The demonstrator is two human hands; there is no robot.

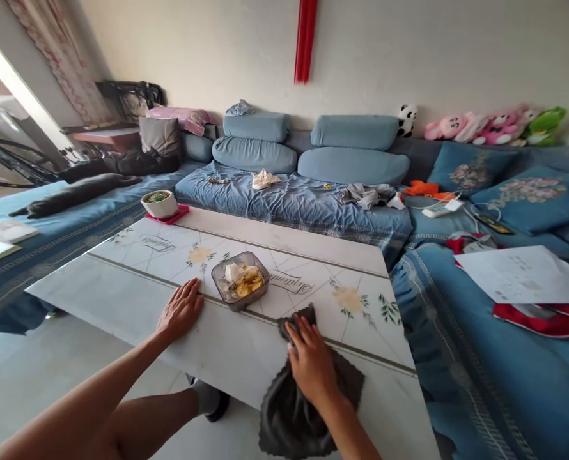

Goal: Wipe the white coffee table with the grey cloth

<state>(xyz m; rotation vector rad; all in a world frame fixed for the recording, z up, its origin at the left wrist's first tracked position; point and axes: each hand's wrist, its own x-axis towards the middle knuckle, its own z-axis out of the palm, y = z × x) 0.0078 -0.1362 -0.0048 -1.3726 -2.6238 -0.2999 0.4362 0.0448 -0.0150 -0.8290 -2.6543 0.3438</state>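
Grey cloth [308,402] gripped in the right hand [311,361] drapes over the edge of a marble-look table [97,297], the left hand [179,310] lying flat and well apart; a tray of yellow slices [240,281] and unreadable cursive lettering [290,282] sit on the table just beyond the hands.

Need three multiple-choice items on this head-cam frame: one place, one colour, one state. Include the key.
1. Where is the right hand?
A) On the sofa
B) On the food tray
C) On the gray cloth

2. What colour is the mat under the white cup?
A) Blue
B) Red
C) Green

3. What state is the left hand in?
A) Lying open on the table
B) Clenched in a fist
C) Gripping the cloth

1: C, the hand lies on the cloth at the table's edge.
2: B, red shows around the cup's base.
3: A, its fingers lie spread on the tabletop.
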